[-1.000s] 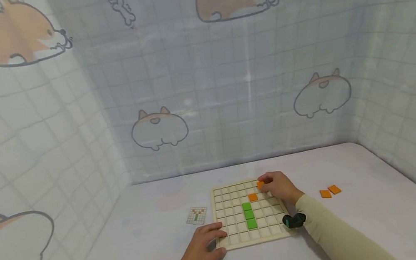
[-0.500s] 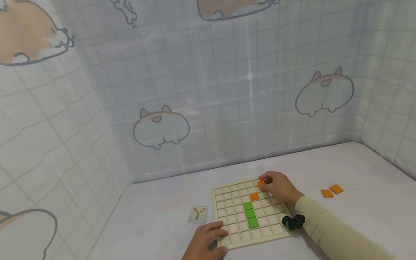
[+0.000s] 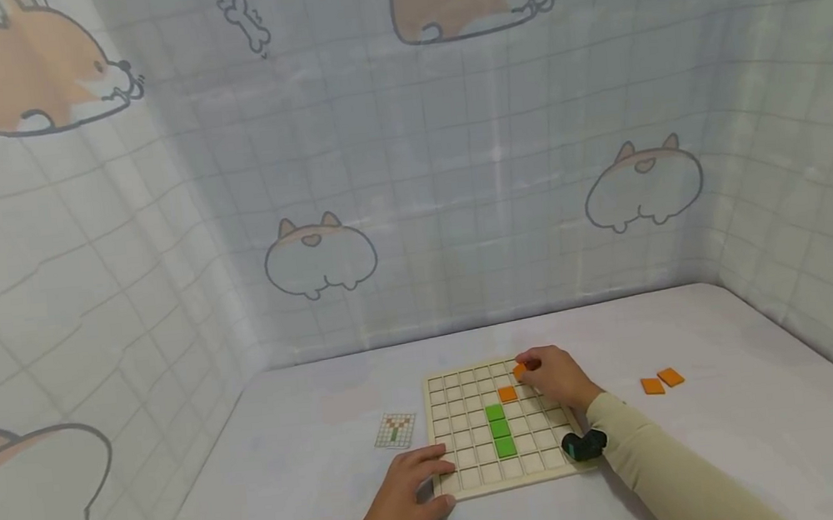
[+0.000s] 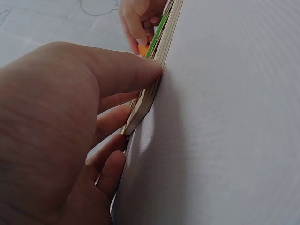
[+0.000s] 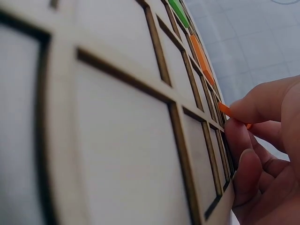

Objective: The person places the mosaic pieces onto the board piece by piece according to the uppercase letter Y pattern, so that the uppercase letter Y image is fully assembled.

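A square wooden grid board [image 3: 468, 480] lies on the white table. Three green tiles [image 3: 500, 428] form a column in its cells, with an orange square tile [image 3: 507, 393] diagonally beyond them. Near the board's far right part, my right hand [image 3: 559, 376] pinches another orange tile [image 5: 225, 109] between thumb and fingers, tilted over the cells. My left hand [image 3: 400, 500] rests at the near left corner; its fingers extend over the left edge and the thumb [image 4: 136, 72] touches the front edge. The cells beneath my right hand are partly hidden.
Two loose orange tiles [image 3: 662, 381] lie on the table right of the board. A small pattern card [image 3: 395, 430] with a coloured grid lies left of it. A patterned curtain [image 3: 438, 166] surrounds the table's back and sides. A black band [image 3: 583, 446] is on the right wrist.
My right hand stays at the far right part of the board with the orange tile, shifting only slightly. The left hand keeps its place. The head view wobbles a little.
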The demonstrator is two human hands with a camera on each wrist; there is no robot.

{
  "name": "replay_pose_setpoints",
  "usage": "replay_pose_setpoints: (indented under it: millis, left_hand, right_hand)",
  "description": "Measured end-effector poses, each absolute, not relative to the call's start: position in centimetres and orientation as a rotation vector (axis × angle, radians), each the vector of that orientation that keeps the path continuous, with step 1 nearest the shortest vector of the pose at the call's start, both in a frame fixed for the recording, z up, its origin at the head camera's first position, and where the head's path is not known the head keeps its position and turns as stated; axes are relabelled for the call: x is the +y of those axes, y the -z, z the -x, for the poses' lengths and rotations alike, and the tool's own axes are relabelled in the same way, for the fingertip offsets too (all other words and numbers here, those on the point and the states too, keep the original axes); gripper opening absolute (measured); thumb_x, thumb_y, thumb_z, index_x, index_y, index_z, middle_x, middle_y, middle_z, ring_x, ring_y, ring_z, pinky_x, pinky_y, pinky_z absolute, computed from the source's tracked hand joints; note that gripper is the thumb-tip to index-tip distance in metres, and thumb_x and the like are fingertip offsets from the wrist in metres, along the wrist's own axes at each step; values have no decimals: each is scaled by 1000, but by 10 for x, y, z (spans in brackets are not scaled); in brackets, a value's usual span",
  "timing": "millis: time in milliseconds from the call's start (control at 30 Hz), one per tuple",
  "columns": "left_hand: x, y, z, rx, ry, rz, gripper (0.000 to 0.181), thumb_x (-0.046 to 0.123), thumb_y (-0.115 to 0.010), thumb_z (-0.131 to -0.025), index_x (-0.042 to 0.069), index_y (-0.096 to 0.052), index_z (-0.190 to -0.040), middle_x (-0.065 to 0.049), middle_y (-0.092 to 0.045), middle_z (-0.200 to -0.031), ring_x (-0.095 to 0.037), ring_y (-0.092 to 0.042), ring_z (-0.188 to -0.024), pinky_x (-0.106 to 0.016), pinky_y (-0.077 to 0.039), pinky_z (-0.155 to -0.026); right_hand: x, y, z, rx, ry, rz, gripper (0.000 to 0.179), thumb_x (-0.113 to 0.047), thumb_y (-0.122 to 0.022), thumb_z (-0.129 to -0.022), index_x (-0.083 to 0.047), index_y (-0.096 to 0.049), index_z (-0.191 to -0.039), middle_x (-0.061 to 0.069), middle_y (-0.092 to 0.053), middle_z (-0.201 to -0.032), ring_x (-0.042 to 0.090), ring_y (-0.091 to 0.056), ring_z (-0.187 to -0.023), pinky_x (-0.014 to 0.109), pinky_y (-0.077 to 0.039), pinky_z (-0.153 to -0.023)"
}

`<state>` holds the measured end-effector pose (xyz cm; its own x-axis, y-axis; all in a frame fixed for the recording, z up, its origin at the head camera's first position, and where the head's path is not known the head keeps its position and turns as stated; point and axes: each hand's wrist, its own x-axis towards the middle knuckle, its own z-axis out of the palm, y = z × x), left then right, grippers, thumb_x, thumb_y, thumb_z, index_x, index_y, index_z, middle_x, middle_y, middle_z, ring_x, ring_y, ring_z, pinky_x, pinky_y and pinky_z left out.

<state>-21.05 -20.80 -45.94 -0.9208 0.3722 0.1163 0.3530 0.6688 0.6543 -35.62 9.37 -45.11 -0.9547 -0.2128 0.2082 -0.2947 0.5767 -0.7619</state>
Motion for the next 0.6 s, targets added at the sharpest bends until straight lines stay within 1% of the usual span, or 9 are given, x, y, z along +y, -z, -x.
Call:
replay_pose_setpoints:
  millis: [200,467,600]
  left_hand:
    - [-209,458,210,2855,-1113,-620,31,33,-71,-90,26,-70,-120,5,-53,-144,-28,-41,-133,-55,-36,-108]
    - [-210,452,213,2845,-1118,-660,30,32,-72,-90,24,-71,-120,2,-54,-143,-32,-42,-132,-56,-36,-107]
    - [-212,451,215,2842,-1114,-665,31,32,-72,-90,24,-71,-120,2,-54,-143,-32,-42,-132,-56,-36,-107]
  right_hand:
    - [94,451,358,-2711,-1328,-451,33,-7,-69,-90,2,-69,-122,10,-69,-109,27,-63,-101,47,-52,-89]
    - [92,446,357,-2735,-1384,-361,35,-9,-69,-89,2,-63,-123,8,-64,-100,22,-58,-88,42,-51,-80]
    - [91,445,356,-2730,-1409,-328,32,-8,-68,-90,3,-64,-120,8,-64,-100,22,-58,-89,41,-51,-81]
